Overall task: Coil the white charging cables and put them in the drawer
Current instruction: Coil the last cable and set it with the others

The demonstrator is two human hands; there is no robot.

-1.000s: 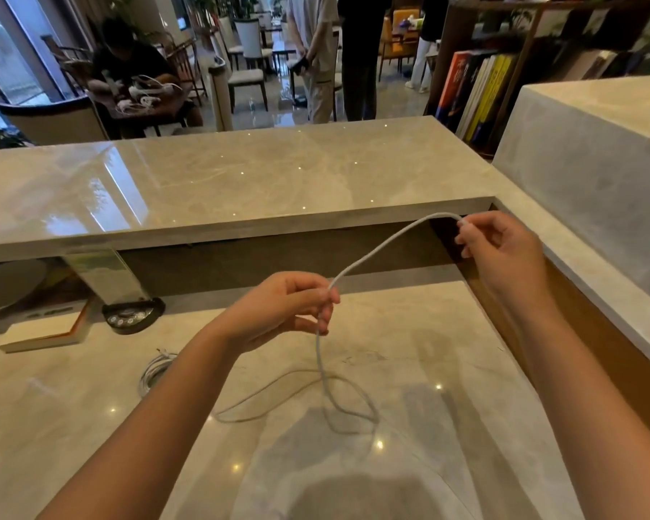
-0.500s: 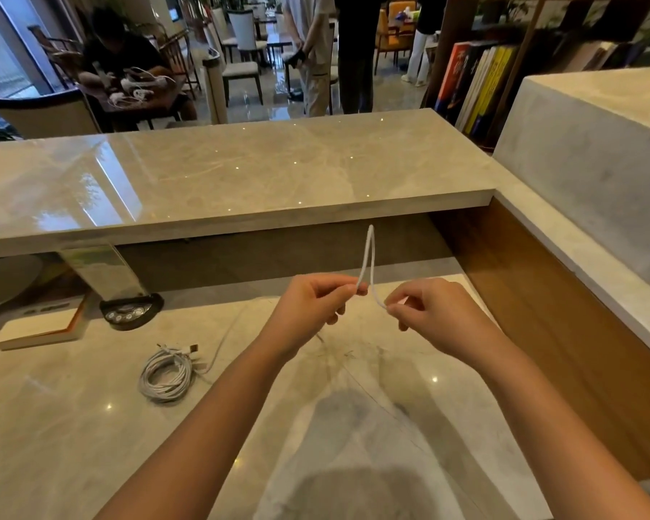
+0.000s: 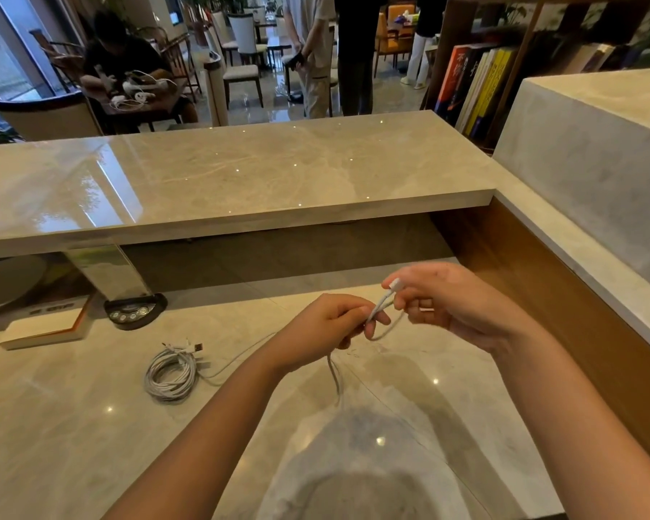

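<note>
A white charging cable point(image 3: 385, 327) is held between both hands above the marble desk point(image 3: 91, 425). My left hand point(image 3: 327, 324) grips folded strands of it, and a length hangs down below the fist to the desk. My right hand point(image 3: 455, 309) pinches the cable just behind its white plug, which points up and left, with a small loop sagging between the two hands. A second white cable bundle point(image 3: 171, 375) lies coiled on the desk to the left, its plugs sticking out at the top. No drawer is in view.
A raised marble counter point(image 3: 241, 174) runs across the back, with a wooden side wall point(image 3: 541, 294) on the right. A black round button panel point(image 3: 134, 311) and a white box point(image 3: 42, 330) sit at the left under the counter. People and chairs are beyond.
My hands came together from a wide stretch, folding the cable. Now my right hand has shifted to the plug end, and a small loop hangs between the hands.
</note>
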